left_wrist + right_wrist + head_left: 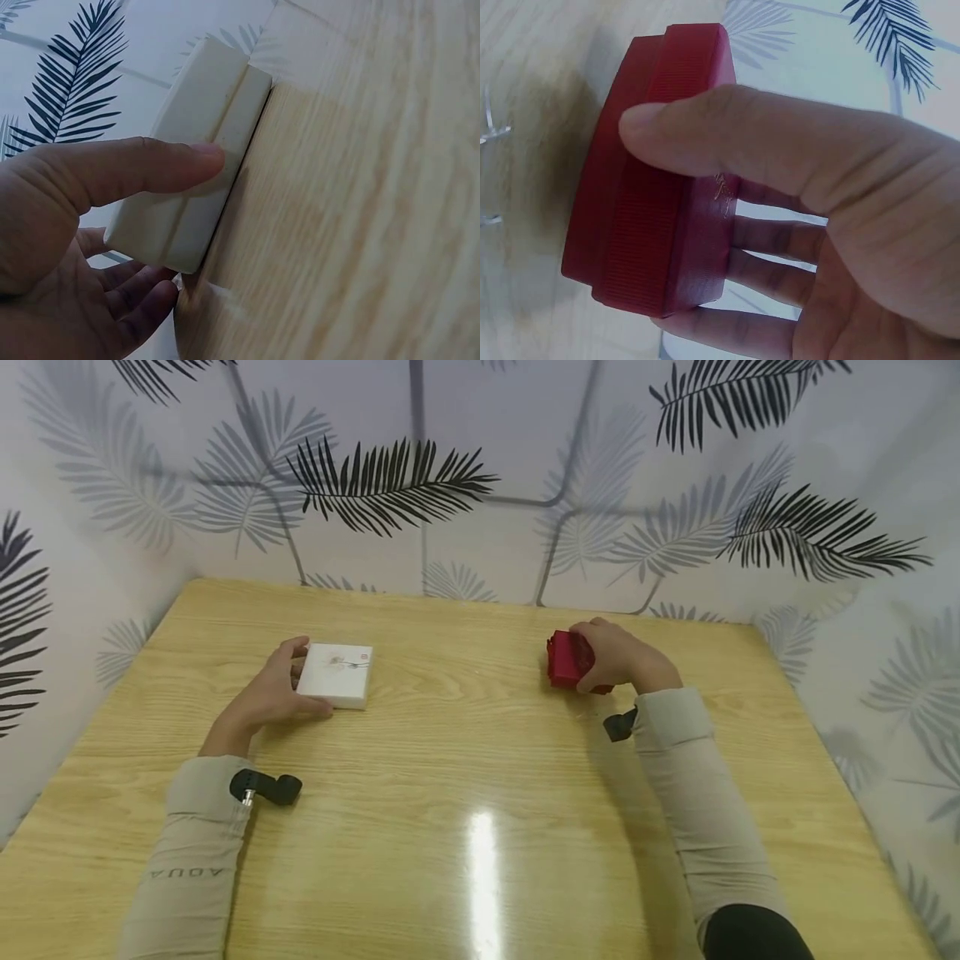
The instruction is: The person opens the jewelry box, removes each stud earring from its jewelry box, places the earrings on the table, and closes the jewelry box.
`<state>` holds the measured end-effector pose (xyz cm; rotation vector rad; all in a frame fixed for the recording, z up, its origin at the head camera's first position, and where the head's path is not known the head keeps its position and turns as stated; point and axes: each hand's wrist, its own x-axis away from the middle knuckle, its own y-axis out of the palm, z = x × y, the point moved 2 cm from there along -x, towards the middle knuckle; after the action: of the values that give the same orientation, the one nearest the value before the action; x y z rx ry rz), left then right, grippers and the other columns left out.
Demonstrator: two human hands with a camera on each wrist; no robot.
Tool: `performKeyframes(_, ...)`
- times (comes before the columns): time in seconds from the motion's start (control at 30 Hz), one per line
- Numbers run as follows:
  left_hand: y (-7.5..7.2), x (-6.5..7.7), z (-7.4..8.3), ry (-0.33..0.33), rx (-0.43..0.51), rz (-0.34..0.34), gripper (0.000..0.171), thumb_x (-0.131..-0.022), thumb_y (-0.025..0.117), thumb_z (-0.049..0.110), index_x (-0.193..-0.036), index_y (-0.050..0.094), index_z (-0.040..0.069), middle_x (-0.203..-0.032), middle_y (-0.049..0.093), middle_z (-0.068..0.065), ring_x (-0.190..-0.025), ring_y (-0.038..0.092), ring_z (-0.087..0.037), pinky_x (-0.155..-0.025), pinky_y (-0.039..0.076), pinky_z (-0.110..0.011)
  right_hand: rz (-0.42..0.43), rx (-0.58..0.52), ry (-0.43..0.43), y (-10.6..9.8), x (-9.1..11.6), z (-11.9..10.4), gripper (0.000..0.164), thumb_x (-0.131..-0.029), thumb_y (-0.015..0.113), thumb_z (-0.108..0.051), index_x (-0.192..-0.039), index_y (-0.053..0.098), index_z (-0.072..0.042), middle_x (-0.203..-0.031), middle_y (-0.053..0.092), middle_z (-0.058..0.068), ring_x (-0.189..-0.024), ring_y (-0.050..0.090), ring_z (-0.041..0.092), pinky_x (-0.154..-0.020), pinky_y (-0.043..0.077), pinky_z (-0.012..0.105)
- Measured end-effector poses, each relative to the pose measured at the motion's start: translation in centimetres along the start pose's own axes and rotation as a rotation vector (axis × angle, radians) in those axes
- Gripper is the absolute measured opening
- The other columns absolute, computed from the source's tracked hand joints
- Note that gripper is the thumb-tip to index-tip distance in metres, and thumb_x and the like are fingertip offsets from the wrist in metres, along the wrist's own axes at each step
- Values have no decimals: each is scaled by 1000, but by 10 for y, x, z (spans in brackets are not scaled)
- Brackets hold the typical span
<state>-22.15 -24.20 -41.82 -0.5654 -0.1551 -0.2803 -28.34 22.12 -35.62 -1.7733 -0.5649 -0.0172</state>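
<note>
On the left of the table, a flat white square box (335,675) with a small printed flower on its lid is held at its left side by my left hand (273,689). In the left wrist view its thumb (172,166) lies along the box's side, across the lid seam, while the other fingers are partly hidden behind. Farther right, my right hand (618,656) grips a red box (564,658) with a ribbed lid edge. The right wrist view shows the thumb (682,131) on one side of this red box (641,255) and fingers round the opposite side.
Both boxes are at the rear half of the wooden table (435,760), near the wall (487,552) with its leaf pattern. A streak of light reflects off the tabletop. Small silvery shapes (493,136) show at the edge of the right wrist view.
</note>
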Motion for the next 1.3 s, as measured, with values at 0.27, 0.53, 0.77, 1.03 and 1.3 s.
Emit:
performKeyframes(0.27,-2,-4,3,13,-13,-17,119,-79,80,1,-159,-8,6,-165,8,-25,-145,28,-47,-117,28,-59,-5,10,-1,9,-3,6,89,-78,80,-14,-152,33,2,-140,46,24,-122,49,38,-102,47,55)
performKeyframes(0.53,-2,-3,3,26,-24,-38,117,-78,80,2,-160,-3,7,-163,15,-28,-143,28,-49,-116,28,-61,-2,17,-13,10,-3,11,88,-78,80,-13,-151,34,3,-142,44,26,-123,49,39,-102,46,55)
performKeyframes(0.77,1,-1,2,23,-33,-40,115,-78,80,2,-160,0,7,-162,16,-27,-143,29,-48,-116,28,-60,-21,11,-3,12,-5,12,88,-79,79,-14,-151,32,3,-144,43,26,-124,48,40,-104,46,56)
performKeyframes(1.03,5,1,8,64,-50,-53,111,-75,78,-5,-159,5,2,-157,23,-28,-137,33,-45,-111,33,-56,-21,8,0,13,-6,15,89,-80,79,-14,-152,31,3,-143,43,26,-125,48,39,-104,45,56)
performKeyframes(1.3,14,-1,11,76,-36,-61,111,-74,82,-1,-158,9,2,-155,25,-28,-136,37,-45,-110,35,-57,-40,-27,-9,13,-4,15,92,-80,80,-15,-153,28,3,-148,39,29,-129,45,42,-108,42,57)
